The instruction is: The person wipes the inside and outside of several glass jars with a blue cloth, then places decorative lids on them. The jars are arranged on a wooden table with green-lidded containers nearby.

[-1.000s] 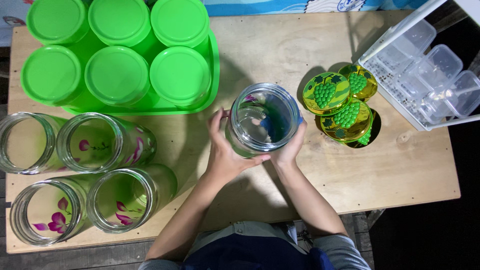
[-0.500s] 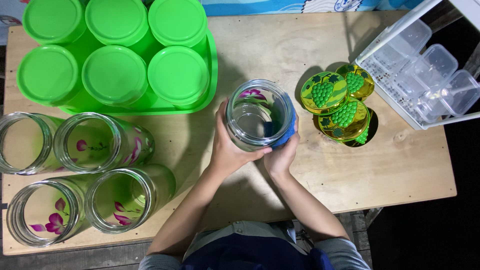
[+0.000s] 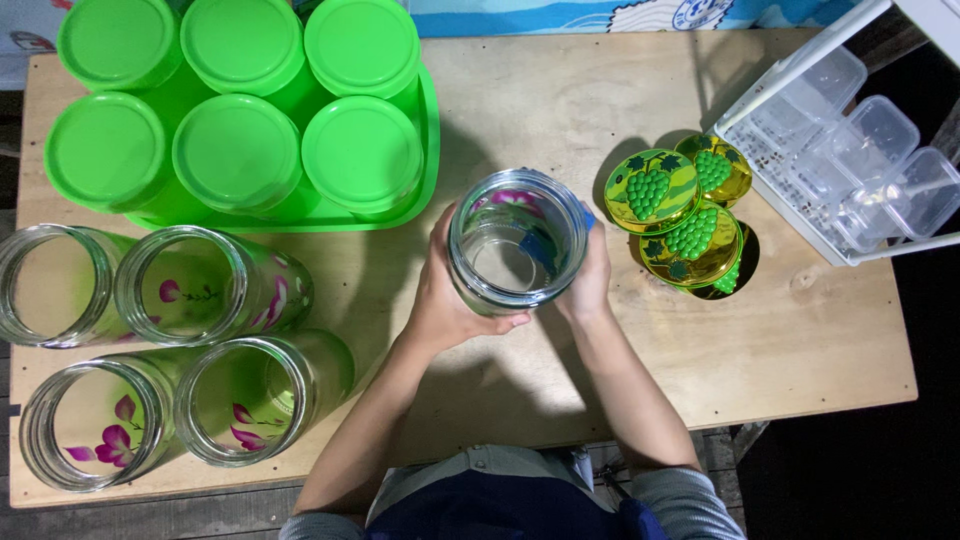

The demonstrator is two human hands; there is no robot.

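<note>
I hold an open glass jar [image 3: 516, 240] with pink flower print above the middle of the wooden table [image 3: 820, 340]. My left hand [image 3: 445, 295] wraps its left side. My right hand [image 3: 588, 280] grips its right side, with something blue showing between hand and glass. The jar's mouth faces up at me and it looks empty.
Several empty flowered glass jars [image 3: 215, 290] stand at the left front. A green tray [image 3: 425, 175] behind them carries several green-lidded jars [image 3: 362, 152]. Gold lids with green grape designs [image 3: 690, 215] are stacked to the right, next to a white rack [image 3: 790, 165] of clear plastic boxes.
The jar has been lifted closer to the camera and turned slightly in both hands; the flower print now shows at its far side.
</note>
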